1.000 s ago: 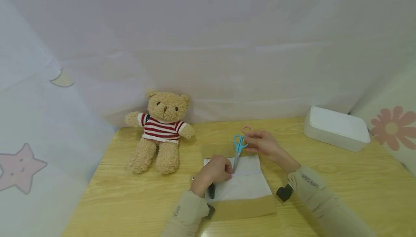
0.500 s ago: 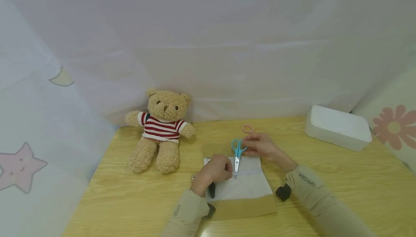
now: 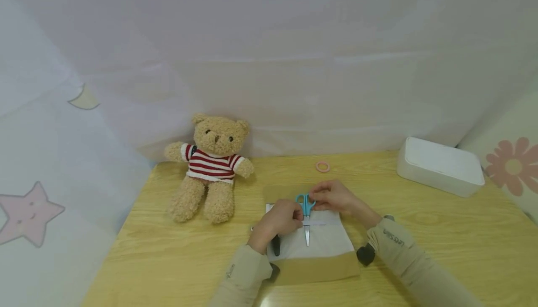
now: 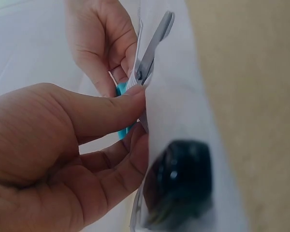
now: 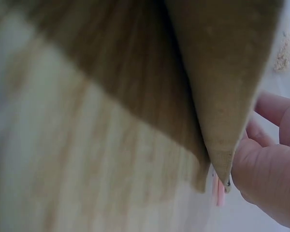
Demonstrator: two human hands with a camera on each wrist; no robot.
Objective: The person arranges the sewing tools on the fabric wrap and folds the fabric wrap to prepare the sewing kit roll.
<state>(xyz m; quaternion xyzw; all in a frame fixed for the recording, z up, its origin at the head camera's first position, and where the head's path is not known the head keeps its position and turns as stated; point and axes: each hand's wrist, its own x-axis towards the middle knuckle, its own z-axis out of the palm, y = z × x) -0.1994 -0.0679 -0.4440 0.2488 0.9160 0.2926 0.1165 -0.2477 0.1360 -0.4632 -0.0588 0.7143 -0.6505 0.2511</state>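
Observation:
In the head view, scissors (image 3: 306,206) with blue handles lie over a white cloth panel (image 3: 329,241) with a tan border, blades toward me. A pale strip (image 3: 318,222) crosses their blades. My right hand (image 3: 335,197) pinches a finger loop of the scissors. My left hand (image 3: 280,218) is beside the blades; in the left wrist view its thumb (image 4: 108,113) and fingers pinch the white fabric by the strip. A dark-handled item (image 4: 183,166) lies below that hand, its far part hidden. The right wrist view shows my right hand (image 5: 270,169) beyond the tan sheet (image 5: 222,92).
Beyond the scissors a pink ring (image 3: 322,167) lies on the wooden table (image 3: 168,260). A teddy bear (image 3: 212,169) in a striped shirt sits at the back left. At the back right stands a white lidded box (image 3: 441,167).
My right hand has brought the scissors toward me, so their blades now reach past the pale strip over the white panel. My left hand has stayed nearly in place.

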